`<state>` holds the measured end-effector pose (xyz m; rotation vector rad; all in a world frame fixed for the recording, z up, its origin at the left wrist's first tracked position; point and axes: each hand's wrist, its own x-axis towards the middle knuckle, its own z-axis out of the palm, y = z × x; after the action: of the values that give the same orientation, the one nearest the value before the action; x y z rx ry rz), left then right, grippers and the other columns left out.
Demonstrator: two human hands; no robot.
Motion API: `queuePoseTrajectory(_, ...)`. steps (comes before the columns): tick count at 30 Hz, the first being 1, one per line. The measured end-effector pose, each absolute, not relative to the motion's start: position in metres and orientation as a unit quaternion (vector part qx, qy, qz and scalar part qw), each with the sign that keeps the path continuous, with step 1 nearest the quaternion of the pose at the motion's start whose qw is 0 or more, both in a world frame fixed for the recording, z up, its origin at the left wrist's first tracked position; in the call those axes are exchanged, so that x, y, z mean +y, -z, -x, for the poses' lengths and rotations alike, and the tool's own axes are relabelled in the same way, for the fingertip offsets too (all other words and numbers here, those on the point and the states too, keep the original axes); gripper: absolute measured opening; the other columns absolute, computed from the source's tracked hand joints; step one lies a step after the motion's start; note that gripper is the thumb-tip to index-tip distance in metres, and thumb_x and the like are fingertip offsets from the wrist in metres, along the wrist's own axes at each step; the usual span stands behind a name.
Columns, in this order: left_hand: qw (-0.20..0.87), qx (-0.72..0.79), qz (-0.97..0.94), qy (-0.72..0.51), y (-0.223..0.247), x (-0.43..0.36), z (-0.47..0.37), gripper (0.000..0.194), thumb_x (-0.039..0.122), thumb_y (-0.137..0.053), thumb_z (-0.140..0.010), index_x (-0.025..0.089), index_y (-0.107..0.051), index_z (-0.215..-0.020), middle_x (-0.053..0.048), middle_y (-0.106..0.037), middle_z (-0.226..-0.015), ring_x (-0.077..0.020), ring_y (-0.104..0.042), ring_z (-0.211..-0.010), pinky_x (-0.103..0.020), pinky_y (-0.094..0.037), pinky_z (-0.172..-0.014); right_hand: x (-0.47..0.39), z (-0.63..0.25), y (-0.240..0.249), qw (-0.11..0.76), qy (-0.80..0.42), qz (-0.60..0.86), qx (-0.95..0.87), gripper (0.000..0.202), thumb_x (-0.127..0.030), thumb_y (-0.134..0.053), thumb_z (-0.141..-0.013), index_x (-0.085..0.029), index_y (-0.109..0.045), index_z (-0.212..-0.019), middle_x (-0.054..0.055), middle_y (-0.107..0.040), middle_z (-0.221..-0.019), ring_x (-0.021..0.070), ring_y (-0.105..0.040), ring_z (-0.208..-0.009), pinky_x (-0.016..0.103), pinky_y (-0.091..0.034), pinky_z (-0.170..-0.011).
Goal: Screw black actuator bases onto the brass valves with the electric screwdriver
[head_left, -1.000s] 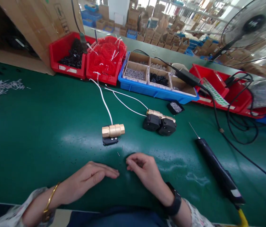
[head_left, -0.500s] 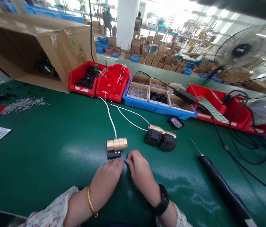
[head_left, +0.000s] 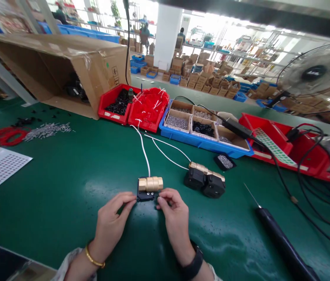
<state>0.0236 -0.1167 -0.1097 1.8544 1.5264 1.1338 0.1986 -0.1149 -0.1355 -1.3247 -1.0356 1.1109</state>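
A brass ball valve (head_left: 150, 184) lies on a black actuator housing (head_left: 145, 196) in the middle of the green bench, a white cable running from it toward the bins. My left hand (head_left: 113, 216) is pinched at the housing's near left corner, thumb and forefinger together. At the near right corner, my right hand (head_left: 174, 212) has its thumb and forefinger pressed together, and something dark and tiny shows by the tips. What either pinch holds is too small to make out. To the right rest two more brass valves with black housings (head_left: 204, 183), side by side.
A black electric screwdriver (head_left: 282, 242) lies at the right. Behind stand red bins (head_left: 115, 117), a blue tray (head_left: 206, 146) of small parts, and a cardboard box (head_left: 94, 70). A small black dish (head_left: 225, 162) holds screws. Left are white pieces (head_left: 47, 131) and a label sheet (head_left: 3, 168).
My hands have moved apart; the left now reaches the housing's left corner, the right its right corner. The whole view has shifted slightly, while the valves stay in place on the bench.
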Motion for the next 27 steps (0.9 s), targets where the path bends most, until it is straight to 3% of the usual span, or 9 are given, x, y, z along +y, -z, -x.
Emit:
queuePoseTrajectory(9,0.205,0.513,-0.755,-0.353,0.111,-0.110,-0.020,0.020,0.032,-0.053,-0.091,0.021,-0.067,-0.083,-0.003,-0.071,-0.086,-0.0175,-0.068,-0.081,-0.028,-0.055,-0.075,-0.115,-0.187,0.138,0.508,-0.352,0.588,-0.521,0.009,-0.023,-0.056,-0.084,-0.017,-0.058,-0.078,0.004,-0.060,-0.075,0.0148,-0.058,-0.069,0.024,-0.047,-0.063)
queuePoseTrajectory(18,0.191,0.482,-0.776,-0.359,0.114,-0.102,-0.015,0.014,0.026,-0.052,-0.091,0.020,-0.064,-0.086,-0.001,-0.069,-0.086,-0.0142,-0.065,-0.080,-0.023,-0.051,-0.074,-0.116,-0.195,0.127,0.424,-0.275,0.527,-0.683,0.019,-0.009,-0.046,-0.090,-0.018,-0.058,-0.079,0.004,-0.058,-0.084,0.0155,-0.054,-0.079,0.026,-0.042,-0.073)
queuePoseTrajectory(23,0.202,0.476,-0.802,-0.297,0.114,-0.093,-0.009,0.019,0.024,-0.046,-0.092,0.018,-0.061,-0.084,-0.001,-0.066,-0.082,-0.0142,-0.062,-0.075,-0.024,-0.048,-0.071,-0.108,-0.219,0.123,0.366,-0.278,0.547,-0.700,0.013,-0.005,-0.059,-0.085,-0.017,-0.062,-0.085,0.002,-0.061,-0.087,0.0144,-0.056,-0.081,0.024,-0.043,-0.075)
queuePoseTrajectory(27,0.251,0.474,-0.820,-0.202,0.104,-0.083,-0.005,0.017,0.020,-0.045,-0.089,0.018,-0.060,-0.080,-0.001,-0.063,-0.079,-0.0153,-0.060,-0.072,-0.025,-0.044,-0.067,-0.094,-0.236,0.116,0.283,-0.291,0.569,-0.715,0.026,-0.003,-0.069,-0.076,-0.019,-0.064,-0.095,0.001,-0.061,-0.089,0.0161,-0.056,-0.083,0.025,-0.043,-0.074)
